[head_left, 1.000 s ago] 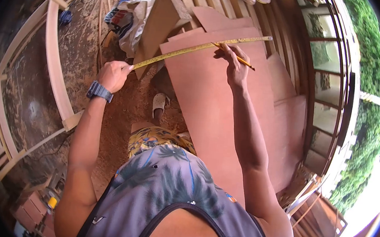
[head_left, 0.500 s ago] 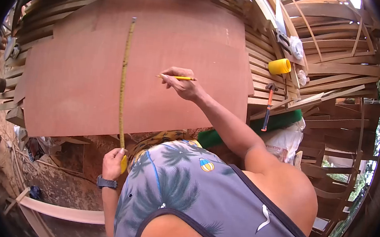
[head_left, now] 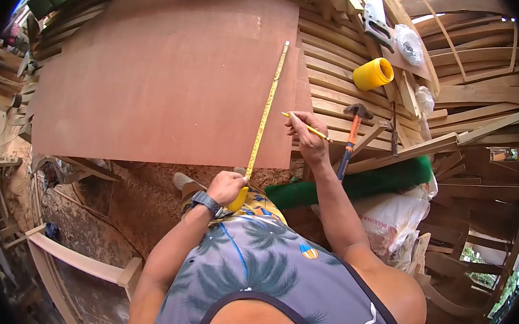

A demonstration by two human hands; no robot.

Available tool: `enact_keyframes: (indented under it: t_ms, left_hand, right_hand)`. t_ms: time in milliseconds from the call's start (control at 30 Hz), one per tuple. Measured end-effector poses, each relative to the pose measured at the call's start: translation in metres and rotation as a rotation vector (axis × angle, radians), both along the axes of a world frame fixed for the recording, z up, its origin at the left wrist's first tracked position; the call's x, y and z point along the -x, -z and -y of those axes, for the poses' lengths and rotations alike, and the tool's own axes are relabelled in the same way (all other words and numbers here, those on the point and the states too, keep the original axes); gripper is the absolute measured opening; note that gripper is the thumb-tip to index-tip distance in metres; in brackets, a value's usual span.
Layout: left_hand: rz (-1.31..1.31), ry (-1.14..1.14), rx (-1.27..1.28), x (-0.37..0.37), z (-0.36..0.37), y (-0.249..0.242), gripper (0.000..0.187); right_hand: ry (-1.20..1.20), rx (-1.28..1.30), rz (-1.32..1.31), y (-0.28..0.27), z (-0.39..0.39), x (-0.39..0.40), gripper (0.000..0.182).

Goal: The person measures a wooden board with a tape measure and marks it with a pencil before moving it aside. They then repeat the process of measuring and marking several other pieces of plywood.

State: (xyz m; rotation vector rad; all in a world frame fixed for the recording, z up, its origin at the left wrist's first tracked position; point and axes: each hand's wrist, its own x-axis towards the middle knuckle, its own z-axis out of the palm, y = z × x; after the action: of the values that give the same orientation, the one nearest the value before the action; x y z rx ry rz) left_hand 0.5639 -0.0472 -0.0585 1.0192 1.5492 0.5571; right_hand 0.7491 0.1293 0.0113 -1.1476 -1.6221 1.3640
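My left hand (head_left: pixel 227 187) is closed around a yellow tape measure (head_left: pixel 265 114) just off the near edge of the plywood sheet (head_left: pixel 155 85). Its blade runs out across the sheet's right part, slanting slightly to the right, with the metal tip on the wood. Between the fingers of my right hand (head_left: pixel 309 135) is a yellow pencil (head_left: pixel 317 132), its point toward the blade but apart from it. That hand hovers at the sheet's right edge. Most of the tape case is hidden behind my left hand.
Right of the sheet, a hammer (head_left: pixel 353 133), an open yellow jar (head_left: pixel 373 74) and a handsaw (head_left: pixel 375 21) lie on wooden slats (head_left: pixel 335 76). A green roll (head_left: pixel 356 180) and white sacks (head_left: pixel 390 220) sit near my right arm. A wooden frame (head_left: pixel 78 254) stands at lower left.
The tape measure and my left hand have moved right across the sheet, toward its right edge. My right hand with the pencil has also shifted right. The camera view has shifted too.
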Motion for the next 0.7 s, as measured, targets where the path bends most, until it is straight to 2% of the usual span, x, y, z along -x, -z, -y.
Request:
enact_keyframes:
  t_ms: [167,333,467,533,600,667,700]
  left_hand:
    - [-0.066,0.025,-0.078,-0.048,0.007,0.011,0.032]
    - [0.046,-0.083,0.018,-0.062,0.004,0.022,0.028]
    - [0.078,-0.140,-0.054,-0.069,0.004,0.038,0.025]
    - [0.067,-0.172,-0.008,-0.075,0.006,0.045,0.025]
    - [0.072,-0.201,0.016,-0.078,0.008,0.043,0.027]
    - [-0.051,-0.174,-0.055,-0.077,0.008,0.031,0.033]
    - [-0.091,-0.084,-0.120,-0.075,0.007,0.042,0.034]
  right_hand:
    - [-0.020,-0.035,0.017,-0.008,0.012,-0.026,0.020]
    - [-0.096,-0.073,0.064,-0.023,0.013,-0.038,0.021]
    - [-0.157,-0.222,0.147,-0.033,-0.002,-0.033,0.023]
    - [-0.007,-0.036,0.239,-0.009,-0.013,-0.028,0.030]
    - [0.007,-0.143,0.559,0.008,-0.013,-0.024,0.038]
    - [-0.015,-0.044,0.671,0.020,-0.005,-0.019,0.037]
    - [0.010,-0.083,0.666,0.023,0.005,-0.016,0.035]
